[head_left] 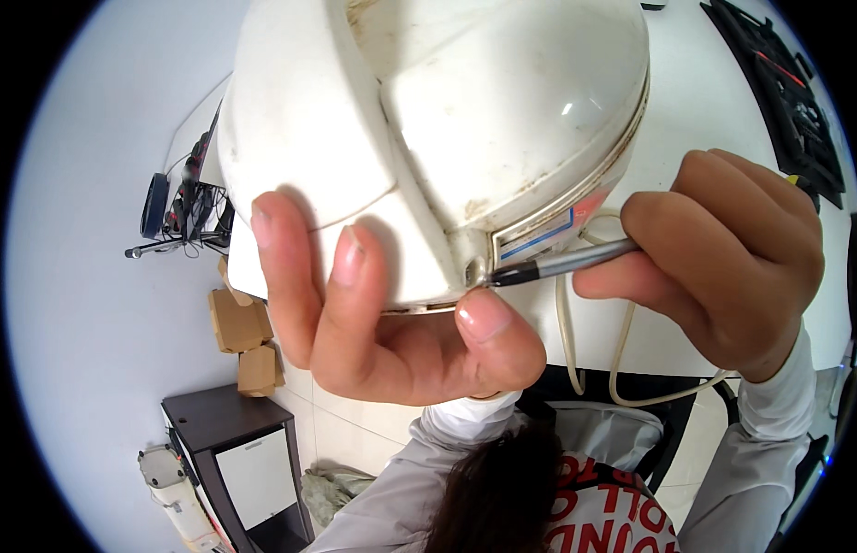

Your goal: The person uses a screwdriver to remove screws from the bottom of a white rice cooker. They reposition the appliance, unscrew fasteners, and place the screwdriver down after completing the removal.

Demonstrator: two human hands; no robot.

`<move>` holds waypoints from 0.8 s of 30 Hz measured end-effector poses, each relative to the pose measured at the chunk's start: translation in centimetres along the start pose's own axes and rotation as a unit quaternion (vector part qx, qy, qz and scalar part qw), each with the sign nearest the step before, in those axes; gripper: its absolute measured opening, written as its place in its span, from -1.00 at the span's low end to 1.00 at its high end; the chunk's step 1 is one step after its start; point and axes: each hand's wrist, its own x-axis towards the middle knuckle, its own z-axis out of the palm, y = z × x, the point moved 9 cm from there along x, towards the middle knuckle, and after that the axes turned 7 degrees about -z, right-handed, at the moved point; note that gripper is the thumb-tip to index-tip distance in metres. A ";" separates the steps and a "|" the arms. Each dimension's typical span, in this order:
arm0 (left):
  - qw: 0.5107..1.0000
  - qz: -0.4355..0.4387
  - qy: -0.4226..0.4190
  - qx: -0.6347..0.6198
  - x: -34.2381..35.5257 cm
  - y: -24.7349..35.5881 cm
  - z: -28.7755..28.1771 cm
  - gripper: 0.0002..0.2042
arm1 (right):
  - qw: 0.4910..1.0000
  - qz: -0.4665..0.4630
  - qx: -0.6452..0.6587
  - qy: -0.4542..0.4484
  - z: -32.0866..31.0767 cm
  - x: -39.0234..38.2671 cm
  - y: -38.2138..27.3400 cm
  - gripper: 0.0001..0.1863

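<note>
A large white rounded appliance [530, 101], which looks like a rice cooker with brown grime along its seams, fills the upper middle. My left hand [401, 341] is curled round its near lower corner, fingertips on the white casing and thumb by a small recess. In my right hand [732, 249] is a screwdriver [576, 261] with a grey shaft and dark tip. That tip meets the recess [474, 272] in the casing, close to my left thumb. Part of a black and yellow handle [803, 188] shows behind my right hand. Beside the tip lies a blue-and-red label [543, 235].
A pale power cord [622, 369] loops down over the edge of the white table [696, 332]. At the far right sits a black tool case [779, 83]. Cardboard boxes [239, 321] and a dark cabinet [230, 415] stand on the floor to the left.
</note>
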 end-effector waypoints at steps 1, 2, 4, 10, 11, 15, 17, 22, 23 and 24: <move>1.000 0.019 0.001 0.003 0.0 0.3 0.2 -0.55 | 1.000 0.002 0.002 0.003 0.0 0.1 0.0 -0.59; 0.999 0.042 0.001 0.015 -0.1 0.6 0.4 -0.55 | 1.000 0.003 0.004 0.007 0.0 0.2 0.0 -0.59; 0.995 0.092 0.001 0.047 -0.2 1.1 0.8 -0.57 | 1.000 0.005 0.009 0.011 0.2 0.2 0.0 -0.59; 0.972 0.182 -0.004 0.147 -0.5 2.1 1.3 -0.61 | 1.000 0.010 0.013 -0.002 0.0 0.4 -0.1 -0.58; 0.970 0.186 -0.004 0.155 -0.5 2.2 1.3 -0.62 | 1.000 0.011 0.015 -0.006 0.0 0.5 -0.1 -0.58; 0.963 0.195 0.009 0.185 -0.8 2.2 1.2 -0.64 | 1.000 0.003 -0.005 -0.008 -0.3 0.2 -0.5 -0.58; 0.960 0.196 0.014 0.197 -0.9 2.3 1.2 -0.65 | 1.000 -0.008 -0.023 -0.008 -0.4 0.0 -1.0 -0.58; 0.957 0.203 0.018 0.205 -0.8 2.1 1.1 -0.66 | 0.997 -0.043 -0.067 -0.008 -1.1 0.3 -1.8 -0.57; 0.957 0.205 0.017 0.205 -0.9 2.1 1.1 -0.67 | 0.996 -0.055 -0.067 -0.002 -1.1 0.3 -1.8 -0.57; 0.957 0.206 0.016 0.203 -0.9 2.1 1.2 -0.67 | 0.996 -0.069 -0.064 0.006 -1.0 0.3 -1.7 -0.56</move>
